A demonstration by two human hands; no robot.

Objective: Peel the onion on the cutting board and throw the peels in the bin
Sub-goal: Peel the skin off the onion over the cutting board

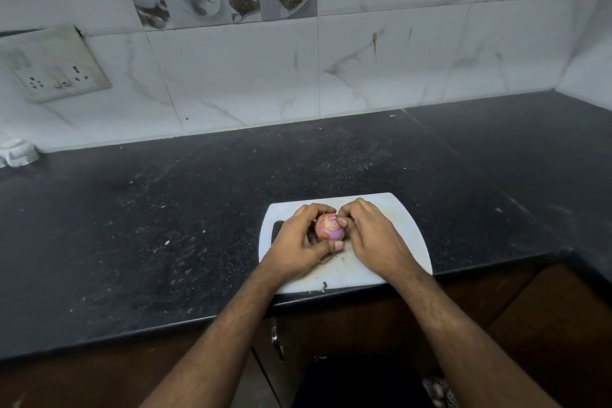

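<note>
Onion (pixel 329 226) is held just above the white cutting board (pixel 402 235), between both hands, at the near edge of the dark surface (pixel 165 225). Left hand (pixel 303 238) is wrapped around the onion's left side, fingers curled over the far side, thumb at the near side: grip grasping the onion. Right hand (pixel 367 232) is curled at the onion's right side, fingertips pinched at the skin near the top: grip also on the onion. Purple flesh is exposed on the near right part; pink-orange skin is seen on top. Small peel scraps (pixel 324 285) are seen on the board's near edge. A switch plate (pixel 53 66) is mounted on the tiled wall (pixel 397 60), far left.
</note>
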